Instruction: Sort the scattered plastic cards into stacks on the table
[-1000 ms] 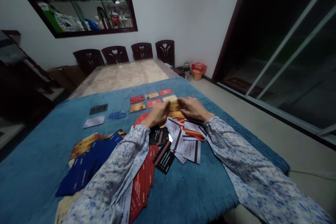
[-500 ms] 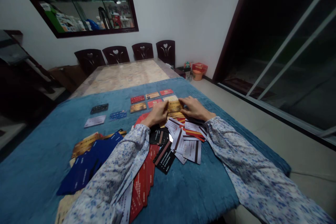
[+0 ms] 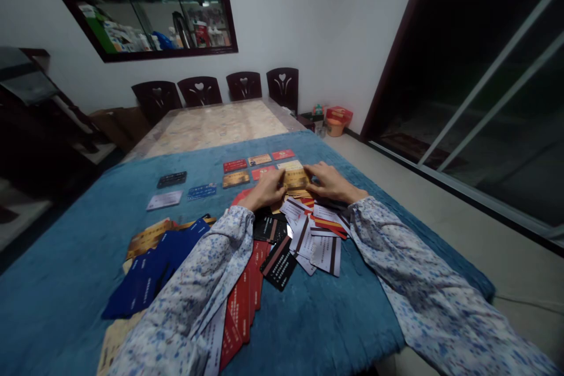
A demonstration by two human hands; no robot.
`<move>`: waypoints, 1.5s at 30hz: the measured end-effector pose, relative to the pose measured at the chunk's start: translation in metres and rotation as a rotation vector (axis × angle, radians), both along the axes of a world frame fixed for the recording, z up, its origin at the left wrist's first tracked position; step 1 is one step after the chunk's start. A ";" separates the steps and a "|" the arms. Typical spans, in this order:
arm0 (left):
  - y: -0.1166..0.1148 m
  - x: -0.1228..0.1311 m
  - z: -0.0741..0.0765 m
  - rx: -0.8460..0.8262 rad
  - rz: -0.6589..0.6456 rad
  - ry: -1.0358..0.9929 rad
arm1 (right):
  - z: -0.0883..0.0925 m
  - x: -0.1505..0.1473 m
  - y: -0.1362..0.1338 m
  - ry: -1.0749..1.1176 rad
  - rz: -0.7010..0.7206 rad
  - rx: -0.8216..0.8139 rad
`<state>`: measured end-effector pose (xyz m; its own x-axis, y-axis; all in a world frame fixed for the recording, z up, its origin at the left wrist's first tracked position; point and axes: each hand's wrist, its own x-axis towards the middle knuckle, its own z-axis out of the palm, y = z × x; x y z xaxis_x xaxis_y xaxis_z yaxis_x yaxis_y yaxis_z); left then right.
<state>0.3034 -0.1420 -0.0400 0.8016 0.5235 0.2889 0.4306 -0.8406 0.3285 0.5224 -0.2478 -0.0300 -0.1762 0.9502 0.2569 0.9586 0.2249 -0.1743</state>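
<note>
Gold cards (image 3: 296,180) sit in a small stack just above the middle of the frame in your head view, on the blue cloth (image 3: 70,247) that covers the desk. You have them from both sides. Your left hand (image 3: 267,189) closes its grip on the stack's left edge. Your right hand (image 3: 329,183) closes its grip on the right edge, fingers curled over the top card. Both hands rest low on the cloth, and your flower-print sleeves run down to the lower corners.

Right below your hands lies a loose heap of white striped cards (image 3: 318,236), overlapping and tilted every way, with black cards (image 3: 277,264) at its lower left. A fan of red cards (image 3: 243,299) runs under your left sleeve towards the bottom edge. Left of it spreads a fan of dark blue cards (image 3: 152,270).

Just above and left of the stack, single cards lie flat in two short rows (image 3: 247,169), red and gold by turns. Further left, well apart from your hands, lie a black card (image 3: 171,179), a pale card (image 3: 164,200) and a blue card (image 3: 201,191).

At the top of the frame, four dark chairs (image 3: 244,85) stand along the wall under a glass-fronted cabinet (image 3: 145,6).
</note>
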 end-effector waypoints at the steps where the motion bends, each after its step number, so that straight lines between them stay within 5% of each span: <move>1: 0.000 -0.001 0.001 0.004 -0.002 0.008 | 0.001 0.000 0.000 0.002 0.003 0.000; 26: 0.003 -0.043 0.027 0.049 0.079 0.210 | 0.029 -0.042 0.010 -0.117 -0.011 -0.084; 45: 0.030 -0.096 0.028 0.066 0.158 0.249 | 0.025 -0.081 0.061 -0.129 0.084 -0.108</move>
